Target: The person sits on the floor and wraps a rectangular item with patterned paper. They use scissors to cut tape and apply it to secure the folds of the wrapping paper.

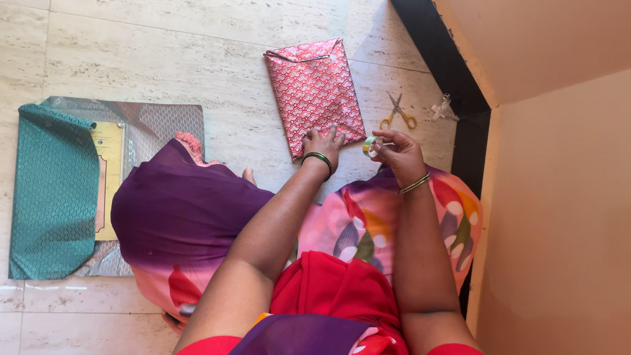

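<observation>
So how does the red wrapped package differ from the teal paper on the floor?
The red wrapped package is folded shut around something; the teal paper lies partly open with one edge curled. The package is smaller, the teal paper larger. The left hand rests on the package; nothing touches the teal paper. Both are patterned and lie on the floor tiles.

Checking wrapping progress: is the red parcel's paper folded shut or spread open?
Folded shut: the red parcel lies flat, flaps closed; left hand presses its edge.

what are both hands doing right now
Left hand: open, fingertips on the red wrapped package.
Right hand: closed on a tape roll.
</observation>
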